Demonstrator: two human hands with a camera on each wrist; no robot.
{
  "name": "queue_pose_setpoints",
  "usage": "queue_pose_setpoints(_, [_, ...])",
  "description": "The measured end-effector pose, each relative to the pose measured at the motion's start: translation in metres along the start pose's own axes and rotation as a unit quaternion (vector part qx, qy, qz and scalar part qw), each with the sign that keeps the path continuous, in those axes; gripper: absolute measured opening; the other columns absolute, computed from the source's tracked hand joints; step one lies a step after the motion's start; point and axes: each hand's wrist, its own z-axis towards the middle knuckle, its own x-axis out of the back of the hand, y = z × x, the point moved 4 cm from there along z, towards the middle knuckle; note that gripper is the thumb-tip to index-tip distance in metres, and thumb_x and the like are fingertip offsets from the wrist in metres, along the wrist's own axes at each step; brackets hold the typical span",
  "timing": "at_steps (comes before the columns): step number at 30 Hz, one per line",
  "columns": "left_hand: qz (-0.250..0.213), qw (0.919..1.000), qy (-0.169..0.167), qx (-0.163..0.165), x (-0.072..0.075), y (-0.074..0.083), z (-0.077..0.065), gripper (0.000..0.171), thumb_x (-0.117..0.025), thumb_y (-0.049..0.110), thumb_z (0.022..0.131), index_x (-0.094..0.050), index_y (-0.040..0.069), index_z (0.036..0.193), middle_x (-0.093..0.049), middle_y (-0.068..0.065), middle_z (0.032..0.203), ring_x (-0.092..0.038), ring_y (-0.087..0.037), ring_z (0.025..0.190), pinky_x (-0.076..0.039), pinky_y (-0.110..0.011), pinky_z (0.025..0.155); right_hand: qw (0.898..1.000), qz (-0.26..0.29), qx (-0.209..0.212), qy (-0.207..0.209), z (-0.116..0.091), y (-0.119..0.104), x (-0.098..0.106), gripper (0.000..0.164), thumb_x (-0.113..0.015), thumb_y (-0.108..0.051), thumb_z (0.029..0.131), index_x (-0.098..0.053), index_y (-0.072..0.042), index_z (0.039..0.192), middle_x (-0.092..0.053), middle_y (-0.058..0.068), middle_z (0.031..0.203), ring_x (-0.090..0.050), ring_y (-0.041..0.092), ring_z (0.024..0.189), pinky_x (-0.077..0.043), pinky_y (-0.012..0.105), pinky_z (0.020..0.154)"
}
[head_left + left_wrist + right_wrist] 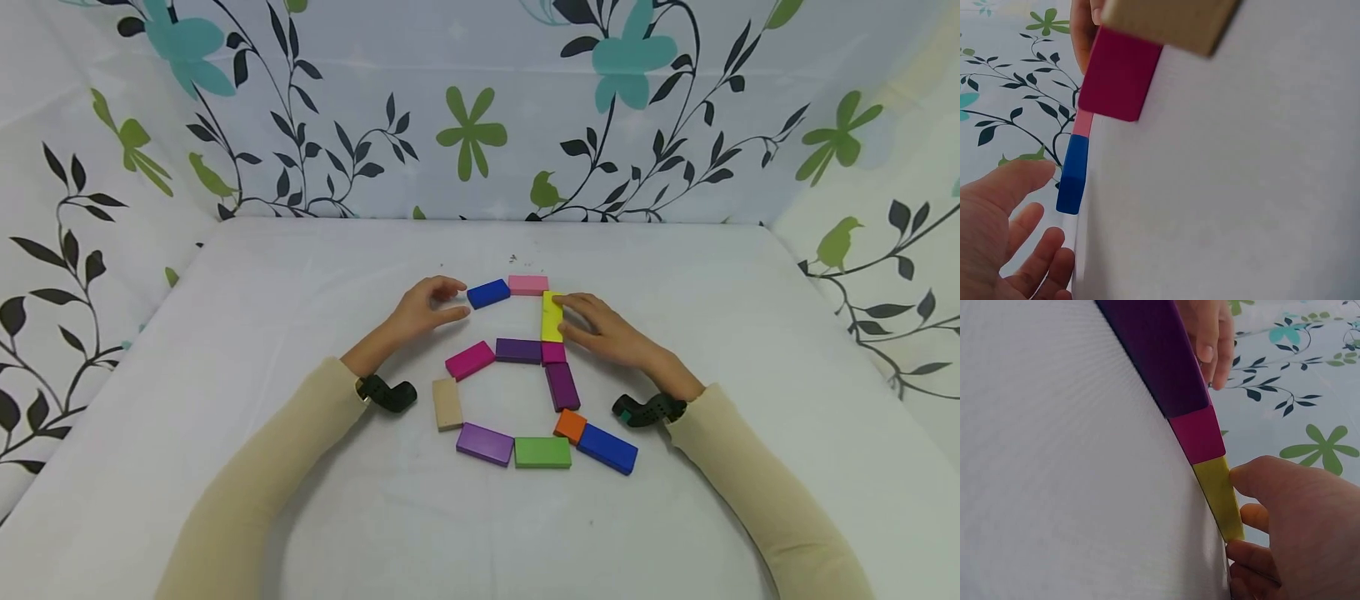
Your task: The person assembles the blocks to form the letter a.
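In the head view my left hand (426,307) is spread just left of a blue block (488,293). The left wrist view shows thumb and fingers apart with nothing between them. My right hand (607,332) touches a yellow block (552,315): one fingertip lies on its far end and the thumb is at its right side. A pink block (528,285) lies between the blue and yellow blocks. Below the yellow one come a small magenta block (553,353) and a dark purple block (562,387). Another purple block (518,351) extends leftward from the small magenta one.
The block outline continues with a magenta block (470,360), a tan block (447,405), a violet block (485,443), a green block (542,452), a small orange block (571,426) and a blue block (607,448). All lie on a white cloth (420,533); a patterned curtain (405,75) hangs behind.
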Motion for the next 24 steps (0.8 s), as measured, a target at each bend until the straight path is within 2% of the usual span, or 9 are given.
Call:
queue_pose_setpoints(6, [0.017,0.9996,-0.019,0.015,-0.003,-0.006,0.011,0.049,-0.072,0.02,0.089,-0.055,0.002,0.131,-0.059,-0.017,0.124,-0.05,-0.029,0.119,-0.039,-0.042,0.104,1.0,-0.006,-0.003,0.0,0.001,0.001,-0.001,0.055,-0.052,-0.023,0.101,-0.035,-0.004,0.15,-0.029,0.022,0.153,-0.025,0.04,0.142,-0.02,0.06,0.113])
queue_pose_setpoints(11, [0.054,0.9985,-0.007,0.003,-0.003,-0.005,0.016,0.051,-0.074,0.02,0.087,-0.056,0.003,0.132,-0.062,-0.015,0.117,-0.051,-0.029,0.111,-0.037,-0.044,0.1,1.0,-0.001,0.001,0.0,0.001,0.001,-0.002,0.055,-0.051,-0.023,0.101,-0.035,-0.004,0.15,-0.028,0.022,0.153,-0.024,0.04,0.142,-0.02,0.061,0.113])
queue_pose_setpoints(15, [0.077,0.997,-0.005,0.002,-0.001,-0.003,0.018,0.045,-0.073,0.021,0.087,-0.061,0.005,0.128,-0.063,-0.014,0.114,-0.053,-0.029,0.109,-0.031,-0.048,0.101,1.0,0.002,0.005,0.001,0.002,0.0,-0.002,0.055,-0.051,-0.023,0.101,-0.035,-0.004,0.15,-0.029,0.023,0.153,-0.025,0.04,0.142,-0.021,0.061,0.113])
queue_pose_setpoints(24, [0.083,0.9965,0.0,0.011,-0.001,-0.006,0.022,0.041,-0.071,0.022,0.089,-0.064,0.007,0.126,-0.065,-0.013,0.111,-0.054,-0.027,0.104,-0.029,-0.049,0.098,1.0,0.002,0.004,0.001,0.001,0.0,-0.001,0.055,-0.052,-0.022,0.101,-0.035,-0.004,0.15,-0.029,0.022,0.153,-0.025,0.04,0.142,-0.021,0.06,0.113])
